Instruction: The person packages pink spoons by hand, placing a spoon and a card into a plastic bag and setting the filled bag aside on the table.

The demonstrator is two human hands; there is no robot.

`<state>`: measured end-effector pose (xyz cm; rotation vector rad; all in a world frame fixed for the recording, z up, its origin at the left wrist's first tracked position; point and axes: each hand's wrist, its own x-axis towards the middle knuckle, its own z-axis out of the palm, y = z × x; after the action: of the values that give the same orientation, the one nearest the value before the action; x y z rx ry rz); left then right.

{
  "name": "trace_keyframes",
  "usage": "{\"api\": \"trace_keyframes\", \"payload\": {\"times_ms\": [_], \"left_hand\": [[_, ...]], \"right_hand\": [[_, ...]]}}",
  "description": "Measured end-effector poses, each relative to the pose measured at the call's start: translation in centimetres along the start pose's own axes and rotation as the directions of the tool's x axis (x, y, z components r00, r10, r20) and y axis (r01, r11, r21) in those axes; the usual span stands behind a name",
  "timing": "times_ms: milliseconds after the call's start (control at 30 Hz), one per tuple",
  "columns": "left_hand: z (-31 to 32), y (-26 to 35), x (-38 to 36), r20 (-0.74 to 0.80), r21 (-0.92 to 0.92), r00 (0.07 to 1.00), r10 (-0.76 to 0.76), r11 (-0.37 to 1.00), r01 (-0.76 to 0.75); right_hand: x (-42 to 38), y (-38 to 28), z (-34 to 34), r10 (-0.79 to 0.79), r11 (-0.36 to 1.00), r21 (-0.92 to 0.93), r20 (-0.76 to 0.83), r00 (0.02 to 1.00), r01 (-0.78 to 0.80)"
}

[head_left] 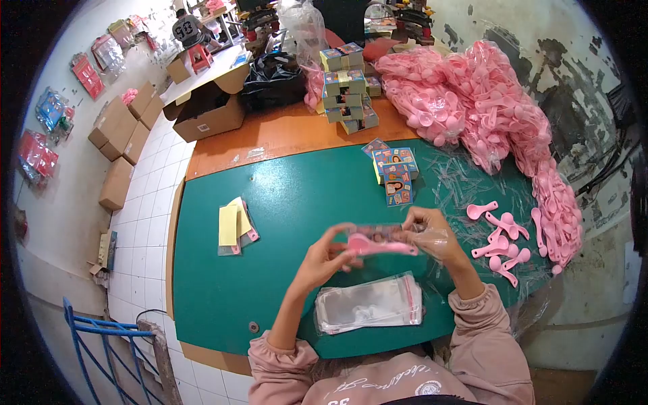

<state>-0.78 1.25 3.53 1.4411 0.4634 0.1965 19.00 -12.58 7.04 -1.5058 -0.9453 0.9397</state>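
Above the green tabletop, my left hand (327,258) grips the left end of a clear packet that holds a pink spoon (381,246). The fingers of my right hand (430,233) are closed at the packet's right end, and clear plastic shows over them. A printed card is partly visible behind the spoon. Just below my hands lies a stack of clear plastic bags (368,305). Several loose pink spoons (501,244) lie to the right of my right hand. Printed cards (398,183) are piled beyond my hands.
Filled packets with yellow paper (233,226) lie on the left of the green table (283,182). Large bags of pink spoons (486,101) cover the back right. Stacked card bundles (345,88) and an open cardboard box (209,115) stand behind. A person (187,30) sits far back.
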Motion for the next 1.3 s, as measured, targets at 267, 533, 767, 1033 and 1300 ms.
{"api": "trace_keyframes", "payload": {"times_ms": [267, 533, 767, 1033, 1300], "left_hand": [[3.3, -1.4, -0.6, -0.005, -0.49, 0.984, -0.179, 0.858, 0.153], [3.4, -1.4, -0.9, 0.047, -0.32, 0.977, -0.207, 0.924, 0.211], [3.6, -1.3, -0.8, 0.036, -0.243, 0.978, -0.207, 0.947, 0.209], [3.4, -1.4, -0.8, -0.099, 0.067, 0.982, -0.16, 0.984, 0.167], [3.3, -1.6, -0.9, -0.142, -0.017, 0.982, -0.124, 0.992, 0.123]], "right_hand": [[0.2, 1.2, 3.4, -0.327, 0.594, -0.61, 0.413, 0.85, 0.525], [-0.3, 1.6, 2.9, -0.235, 0.568, -0.652, 0.455, 0.859, 0.501], [0.3, 2.0, 1.7, -0.15, 0.555, -0.656, 0.526, 0.837, 0.512], [-0.1, 1.9, 2.5, -0.091, 0.499, -0.676, 0.581, 0.809, 0.542], [0.0, 1.7, 2.6, -0.185, 0.759, -0.498, 0.453, 0.872, 0.419]]}}
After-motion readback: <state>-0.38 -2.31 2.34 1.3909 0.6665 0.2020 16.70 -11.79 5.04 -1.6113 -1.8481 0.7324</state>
